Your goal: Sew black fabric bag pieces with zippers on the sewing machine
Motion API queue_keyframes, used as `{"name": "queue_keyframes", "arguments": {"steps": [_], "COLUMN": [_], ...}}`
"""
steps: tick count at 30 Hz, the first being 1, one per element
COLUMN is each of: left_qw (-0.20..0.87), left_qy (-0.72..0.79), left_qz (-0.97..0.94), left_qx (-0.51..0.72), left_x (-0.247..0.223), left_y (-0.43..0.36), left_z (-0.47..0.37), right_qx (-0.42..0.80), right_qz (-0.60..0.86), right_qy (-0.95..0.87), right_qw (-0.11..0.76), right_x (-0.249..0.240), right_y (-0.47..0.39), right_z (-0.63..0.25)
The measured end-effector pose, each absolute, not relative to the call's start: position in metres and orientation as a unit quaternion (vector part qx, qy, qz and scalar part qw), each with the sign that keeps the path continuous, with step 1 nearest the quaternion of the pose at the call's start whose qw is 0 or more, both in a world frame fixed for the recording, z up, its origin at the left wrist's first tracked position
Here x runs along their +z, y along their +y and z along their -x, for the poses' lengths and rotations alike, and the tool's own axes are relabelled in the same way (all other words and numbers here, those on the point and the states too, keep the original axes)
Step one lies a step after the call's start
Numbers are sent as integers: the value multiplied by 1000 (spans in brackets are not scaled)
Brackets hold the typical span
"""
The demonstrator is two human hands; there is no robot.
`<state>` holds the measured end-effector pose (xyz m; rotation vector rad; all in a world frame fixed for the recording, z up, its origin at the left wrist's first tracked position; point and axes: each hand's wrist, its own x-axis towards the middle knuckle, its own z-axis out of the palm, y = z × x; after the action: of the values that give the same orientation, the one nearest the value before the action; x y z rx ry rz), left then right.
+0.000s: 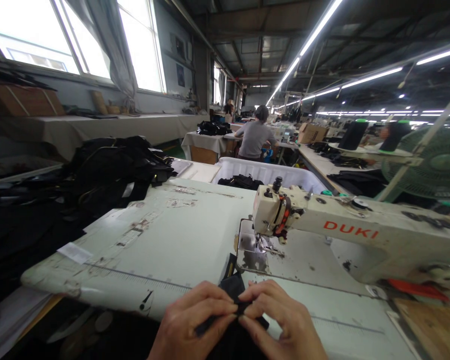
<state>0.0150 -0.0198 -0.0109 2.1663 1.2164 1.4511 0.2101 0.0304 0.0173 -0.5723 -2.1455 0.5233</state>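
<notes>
Both hands meet at the front edge of the sewing table, pinching a piece of black fabric (232, 287) between thumbs and fingers. My left hand (200, 320) grips it from the left, and my right hand (279, 315) from the right, with the fingertips almost touching. A narrow strip of the black fabric reaches up onto the tabletop, while the rest hangs below between the wrists. Just beyond, to the right, stands a white sewing machine (345, 225) marked DUKI, its needle area lit. What the fingertips pinch exactly is partly hidden.
A large heap of black fabric pieces (108, 170) lies on the left. Behind the table is a white plastic bin (285, 172) with dark pieces inside. A green fan (435, 160) and thread cones (354, 135) stand at right. A person (257, 135) sits farther back.
</notes>
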Motion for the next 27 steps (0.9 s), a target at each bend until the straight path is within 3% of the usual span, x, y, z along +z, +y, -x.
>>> {"name": "queue_keyframes", "arguments": {"steps": [4,11,21,27], "left_qw": [92,149,150,160], "left_qy": [403,440,409,468], "left_qz": [-756,-748,-746,-702], "left_qx": [507,473,504,513], "left_x": [-16,-11,-14,-12], "left_y": [-23,-18,-19,-22], "left_z": [-14,-10,-15,-22], "right_qx": [207,180,174,174], "right_qz": [212,197,206,222], "right_qy": [-859,-862,-853,-847], "right_qw": [417,431,447,451], "right_x": [17,17,19,15], "right_y": [31,29,28,29], "right_z": [-210,-207,-202,-201]}}
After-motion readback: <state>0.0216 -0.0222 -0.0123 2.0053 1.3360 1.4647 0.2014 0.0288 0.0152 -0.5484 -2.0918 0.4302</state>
